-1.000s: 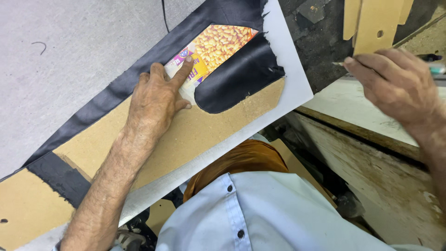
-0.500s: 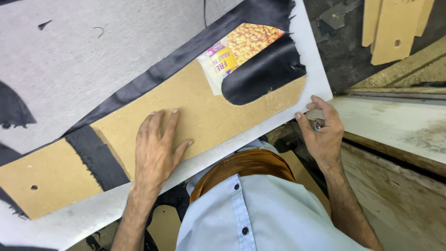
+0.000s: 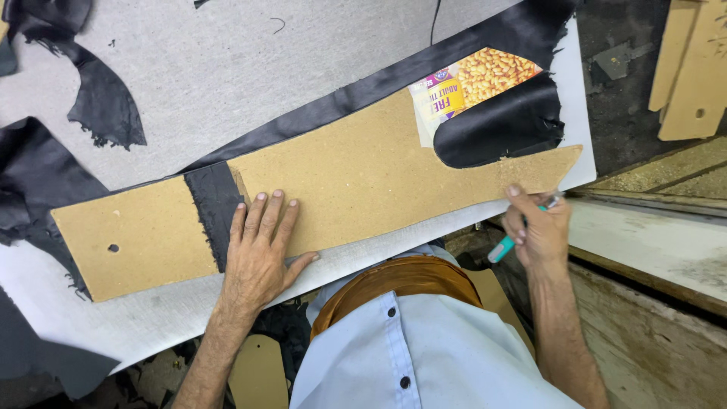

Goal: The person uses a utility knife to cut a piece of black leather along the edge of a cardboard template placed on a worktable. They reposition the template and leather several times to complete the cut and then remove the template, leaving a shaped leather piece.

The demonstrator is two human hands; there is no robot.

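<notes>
At the far left, scraps of black material (image 3: 98, 98) lie on a grey sheet (image 3: 227, 68) that covers the work surface. On it rests a long tan fibreboard template (image 3: 363, 182), running from lower left to upper right, with a small hole near its left end and a black strip (image 3: 212, 208) wrapped across it. The left hand (image 3: 257, 254) lies flat on the template just right of that strip, fingers spread open and pressing down, gripping nothing. Further right, a piece of printed packaging (image 3: 469, 83) with a yellow picture shows in a curved cut-out lined with black. At the template's right end the right hand (image 3: 539, 231) is closed around a teal pen (image 3: 506, 246), its tip at the board's lower corner. Tan cut-out boards (image 3: 693, 68) lie at the far right.
</notes>
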